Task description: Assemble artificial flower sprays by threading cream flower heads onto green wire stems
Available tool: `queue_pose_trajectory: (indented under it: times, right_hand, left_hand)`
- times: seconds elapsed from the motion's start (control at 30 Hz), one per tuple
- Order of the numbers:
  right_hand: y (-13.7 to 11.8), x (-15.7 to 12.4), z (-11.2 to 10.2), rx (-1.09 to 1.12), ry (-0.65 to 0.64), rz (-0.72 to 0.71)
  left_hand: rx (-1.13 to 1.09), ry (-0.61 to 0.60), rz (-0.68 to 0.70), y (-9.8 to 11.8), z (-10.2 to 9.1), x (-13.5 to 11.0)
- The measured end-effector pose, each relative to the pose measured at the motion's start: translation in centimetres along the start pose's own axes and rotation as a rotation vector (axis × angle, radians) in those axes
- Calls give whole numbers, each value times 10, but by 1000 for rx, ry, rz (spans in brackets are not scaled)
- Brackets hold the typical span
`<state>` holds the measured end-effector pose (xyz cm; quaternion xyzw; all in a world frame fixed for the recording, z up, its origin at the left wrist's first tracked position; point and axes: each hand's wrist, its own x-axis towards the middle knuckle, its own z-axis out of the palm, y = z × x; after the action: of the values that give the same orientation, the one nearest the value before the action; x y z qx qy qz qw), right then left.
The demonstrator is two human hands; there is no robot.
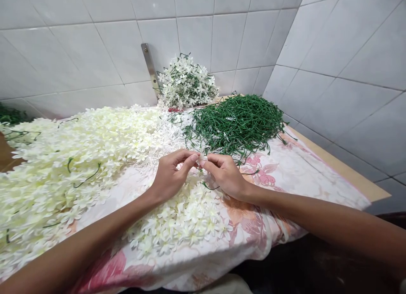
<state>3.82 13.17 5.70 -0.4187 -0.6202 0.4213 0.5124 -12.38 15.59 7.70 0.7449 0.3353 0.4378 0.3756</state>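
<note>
My left hand [171, 173] and my right hand [223, 173] meet at the middle of the table, fingers pinched together on a small white artificial flower [201, 160]. A thin green stem [209, 187] curls out beneath my right hand. Just under both hands lies a small heap of loose white flowers [180, 222] on the floral cloth [285, 188]. Behind the hands sits a tangled pile of green plastic stems [236, 122].
A large mass of cream flowers [63, 158] covers the left half of the table. A finished bunch of white flowers on green stems [185, 82] leans against the tiled wall beside a metal bracket [149, 65]. The bare table edge [342, 169] runs along the right wall.
</note>
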Motion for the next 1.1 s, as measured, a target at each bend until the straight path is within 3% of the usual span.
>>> queue_pose_trajectory:
  times: [0.17,0.5,0.7,0.87,1.1]
  right_hand:
    - [-2,-1,0,-13,-4,93]
    - [-6,-2,0,-57,-84,117]
    - [-5,-3,0,9,-85,141]
    - [-2,-4,0,-4,-113,117]
    - [0,-3,0,35,-93,115]
  left_hand:
    - [97,85,146,-5,2,0]
    - [234,202,223,-5,3,-2]
    - [228,190,208,-5,3,-3]
    - [296,208,280,-4,4,-4]
    - [272,122,312,-2,3,-4]
